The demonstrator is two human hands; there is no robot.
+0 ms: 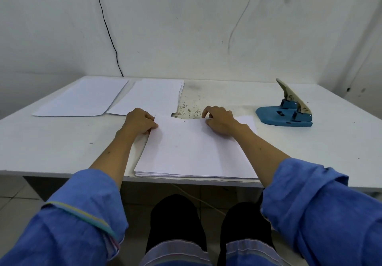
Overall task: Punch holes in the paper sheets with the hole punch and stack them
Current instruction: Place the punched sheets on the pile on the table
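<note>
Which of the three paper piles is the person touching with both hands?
The nearest pile, at the table's front edge. The left hand and right hand grip its far corners; the other two lie untouched behind.

It looks like a plain work room. A white desk (51, 141) stands in the corner of bare, marked white walls (186, 27), with paper stacks (82, 98) and a hole punch (286, 110).

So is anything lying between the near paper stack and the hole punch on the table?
Nothing visible. The table between the stack and the punch off to the right is bare, and the right hand rests on the stack's far edge.
</note>
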